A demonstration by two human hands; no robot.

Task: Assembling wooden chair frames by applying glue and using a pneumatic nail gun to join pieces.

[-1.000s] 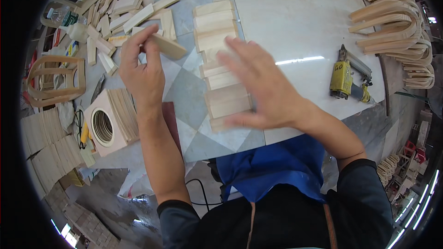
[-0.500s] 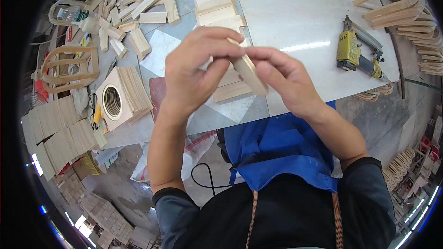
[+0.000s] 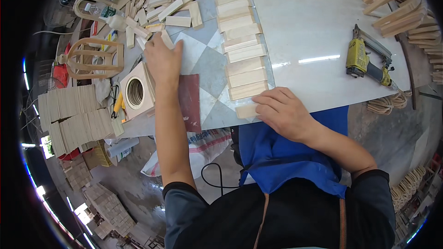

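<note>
We see the right hand (image 3: 282,116) low in the middle of the frame, its fingers bent and closed over the right end of a short block (image 3: 246,111). That block lies just below the lowest piece of the row of blocks (image 3: 241,48), close to the table's (image 3: 210,69) front edge. If those fingers pushed unevenly, we think the block could turn askew, or slide over the edge; a hard shove upward could buckle the row, since we see nothing clamping its pieces.

Left of centre, toward the upper part of the frame, the left hand (image 3: 164,62) has its thumb standing well away from its fingers, with a loose block (image 3: 166,40) in the gap. We cannot tell whether the fingertips touch it. A weak pinch there could let it drop, and a careless sweep could scatter the pile of blocks (image 3: 173,6) above.

The left forearm (image 3: 171,124) passes beside the stack of holed boards (image 3: 125,93) and over part of the red board (image 3: 191,103), so swinging the elbow left could knock that stack askew. The nail gun (image 3: 357,57), at right, is well apart from both hands; a snagged hose could drag it off the table.
</note>
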